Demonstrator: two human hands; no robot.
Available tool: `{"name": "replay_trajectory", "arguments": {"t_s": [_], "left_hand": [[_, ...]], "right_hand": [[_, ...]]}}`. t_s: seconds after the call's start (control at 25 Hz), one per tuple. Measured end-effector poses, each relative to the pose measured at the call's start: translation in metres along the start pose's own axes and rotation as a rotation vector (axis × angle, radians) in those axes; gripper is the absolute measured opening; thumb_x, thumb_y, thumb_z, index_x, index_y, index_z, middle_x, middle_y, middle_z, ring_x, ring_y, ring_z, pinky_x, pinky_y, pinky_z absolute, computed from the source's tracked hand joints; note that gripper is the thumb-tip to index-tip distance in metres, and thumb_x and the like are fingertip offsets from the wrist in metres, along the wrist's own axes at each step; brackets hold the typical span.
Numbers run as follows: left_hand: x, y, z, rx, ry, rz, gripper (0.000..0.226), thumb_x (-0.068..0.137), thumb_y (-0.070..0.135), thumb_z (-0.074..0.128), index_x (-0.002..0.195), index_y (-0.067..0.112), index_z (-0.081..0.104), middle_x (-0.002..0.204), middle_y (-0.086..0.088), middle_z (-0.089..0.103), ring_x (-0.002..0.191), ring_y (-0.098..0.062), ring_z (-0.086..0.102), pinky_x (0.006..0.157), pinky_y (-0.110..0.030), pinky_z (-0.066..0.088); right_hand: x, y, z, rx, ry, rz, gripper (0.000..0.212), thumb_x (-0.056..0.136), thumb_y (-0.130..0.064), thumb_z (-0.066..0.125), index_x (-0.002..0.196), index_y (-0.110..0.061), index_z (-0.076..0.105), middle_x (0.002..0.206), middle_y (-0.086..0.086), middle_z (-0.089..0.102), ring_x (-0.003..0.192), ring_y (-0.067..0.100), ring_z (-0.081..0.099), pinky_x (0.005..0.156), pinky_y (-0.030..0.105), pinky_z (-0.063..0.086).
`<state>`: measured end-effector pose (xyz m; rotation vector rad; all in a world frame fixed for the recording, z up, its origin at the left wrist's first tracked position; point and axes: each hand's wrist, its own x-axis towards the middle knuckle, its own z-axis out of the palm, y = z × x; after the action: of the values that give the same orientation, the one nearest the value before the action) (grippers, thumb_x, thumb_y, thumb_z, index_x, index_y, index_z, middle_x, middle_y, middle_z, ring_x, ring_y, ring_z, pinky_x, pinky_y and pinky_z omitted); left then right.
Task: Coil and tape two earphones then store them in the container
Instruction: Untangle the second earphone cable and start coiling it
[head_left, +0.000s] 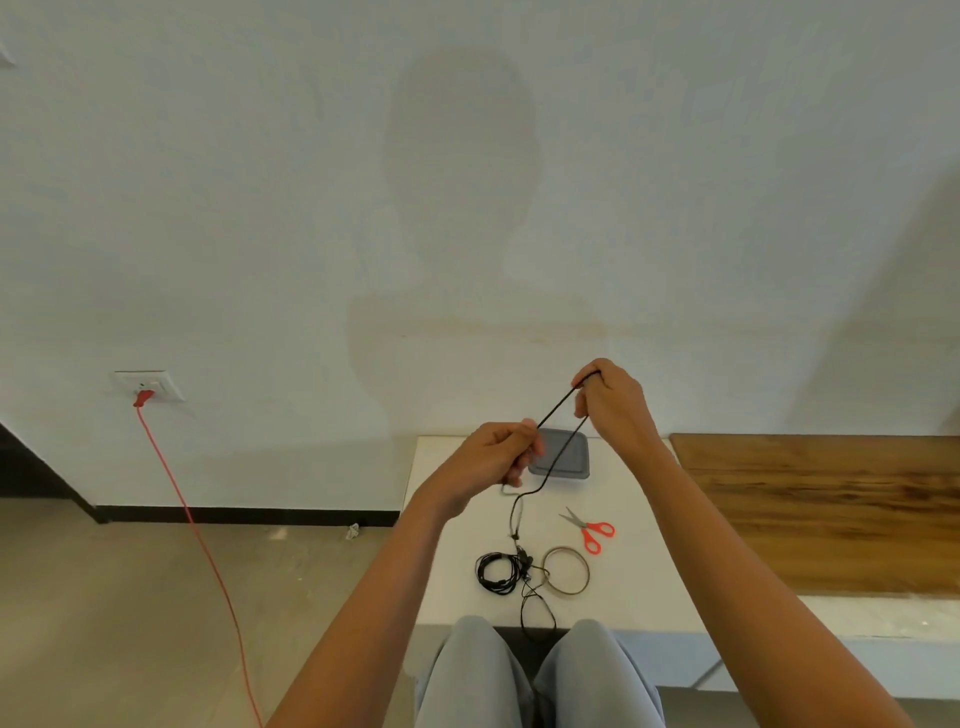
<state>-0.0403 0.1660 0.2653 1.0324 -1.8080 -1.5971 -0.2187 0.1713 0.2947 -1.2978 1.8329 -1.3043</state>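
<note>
Your right hand (613, 400): grip closed, fingers pinched on the upper end of a black earphone cable (558, 410), raised above the tabletop. Your left hand (498, 452): grip closed on the same cable lower down and to the left. Between your two hands the cable runs as a long narrow loop, two strands stretched taut on a slant. Below your left hand the cable drops slack to the white tabletop (452, 571) and trails over the near edge between your knees.

Second earphone (497, 572): black, already gathered in a loose coil, lying on the tabletop near the front edge; the hanging cable passes just beside it on its right.

Tape roll (567, 570): a thin ring, lying flat, just right of the coil.

Scissors (589, 530): red handles, blades pointing up-left, lying beyond the tape roll.

Container (563, 465): grey, rounded-square, lid on, at the far side of the tabletop, partly behind your left hand and the stretched loop.

Beyond the tabletop: a wooden surface (821, 509) on the right; a red cord (176, 499) plugged into a wall socket (150, 387) on the left.
</note>
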Motion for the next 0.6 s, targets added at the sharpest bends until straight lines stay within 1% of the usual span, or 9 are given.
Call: {"name": "replay_trajectory", "arguments": {"t_s": [0.08,0.16,0.2,0.28,0.36,0.4,0.44,0.52,0.6], "left_hand": [[-0.006,-0.009,-0.017,0.139,-0.037,-0.105,0.038,0.100,0.038,0.044,0.073,0.019,0.064,0.059,0.010,0.047,0.049,-0.004,0.041,0.060,-0.020,0.044],[-0.010,-0.013,-0.026,0.147,-0.014,-0.156,0.037,0.099,0.037,0.046,0.071,0.020,0.062,0.059,0.009,0.045,0.048,-0.005,0.037,0.057,-0.020,0.040],[-0.009,-0.012,-0.027,0.094,0.025,-0.150,0.036,0.099,0.035,0.045,0.071,0.020,0.061,0.060,0.008,0.043,0.049,-0.006,0.034,0.054,-0.020,0.036],[-0.006,-0.003,-0.021,0.025,0.103,-0.114,0.035,0.099,0.031,0.044,0.070,0.020,0.058,0.059,0.008,0.042,0.051,-0.007,0.031,0.051,-0.019,0.028],[0.000,0.011,-0.012,0.054,0.131,-0.095,0.037,0.099,0.035,0.044,0.067,0.021,0.057,0.057,0.009,0.044,0.051,-0.006,0.034,0.050,-0.018,0.027],[0.003,0.016,-0.009,0.071,0.133,-0.089,0.038,0.098,0.038,0.044,0.066,0.021,0.057,0.056,0.009,0.045,0.050,-0.006,0.035,0.050,-0.019,0.028],[0.005,0.021,-0.008,0.070,0.143,-0.092,0.040,0.098,0.040,0.044,0.065,0.021,0.056,0.056,0.009,0.045,0.050,-0.007,0.035,0.049,-0.019,0.029],[0.004,0.025,-0.012,0.011,0.176,-0.120,0.043,0.098,0.044,0.044,0.065,0.019,0.056,0.055,0.008,0.045,0.048,-0.007,0.033,0.047,-0.018,0.027],[-0.001,0.023,-0.020,-0.052,0.155,-0.151,0.043,0.098,0.046,0.044,0.069,0.018,0.057,0.056,0.008,0.045,0.047,-0.007,0.030,0.046,-0.017,0.026]], "right_hand": [[0.005,0.007,-0.010,0.027,0.072,0.086,0.027,0.091,-0.002,0.033,0.097,-0.001,0.059,0.077,0.013,0.063,0.068,0.021,0.057,0.056,0.023,0.042],[0.009,0.016,-0.014,-0.093,0.020,0.174,0.024,0.093,-0.003,0.036,0.104,-0.001,0.058,0.092,0.017,0.065,0.070,0.018,0.056,0.056,0.021,0.041],[0.009,0.021,-0.015,-0.214,-0.084,0.191,0.024,0.092,-0.003,0.039,0.109,-0.003,0.056,0.103,0.017,0.064,0.075,0.017,0.056,0.059,0.021,0.042],[0.002,0.026,-0.010,-0.408,-0.395,0.064,0.043,0.087,0.000,0.050,0.128,-0.009,0.047,0.130,0.013,0.055,0.101,0.022,0.057,0.080,0.022,0.045],[-0.011,0.020,0.002,-0.312,-0.614,-0.129,0.060,0.086,-0.004,0.056,0.141,-0.017,0.037,0.142,0.001,0.045,0.122,0.022,0.051,0.095,0.023,0.042],[-0.017,0.016,0.008,-0.212,-0.664,-0.208,0.057,0.089,-0.008,0.057,0.141,-0.021,0.038,0.139,-0.003,0.049,0.121,0.016,0.053,0.097,0.023,0.043],[-0.019,0.012,0.012,-0.135,-0.659,-0.275,0.048,0.092,-0.011,0.055,0.136,-0.022,0.043,0.128,-0.003,0.058,0.112,0.011,0.058,0.093,0.022,0.047],[-0.018,0.007,0.010,-0.097,-0.549,-0.345,0.028,0.096,-0.011,0.050,0.121,-0.020,0.058,0.098,-0.001,0.068,0.078,0.007,0.063,0.075,0.020,0.053],[-0.012,0.007,0.002,-0.118,-0.378,-0.353,0.024,0.097,-0.008,0.046,0.104,-0.017,0.068,0.080,-0.003,0.068,0.055,0.002,0.051,0.056,0.015,0.045]]}}
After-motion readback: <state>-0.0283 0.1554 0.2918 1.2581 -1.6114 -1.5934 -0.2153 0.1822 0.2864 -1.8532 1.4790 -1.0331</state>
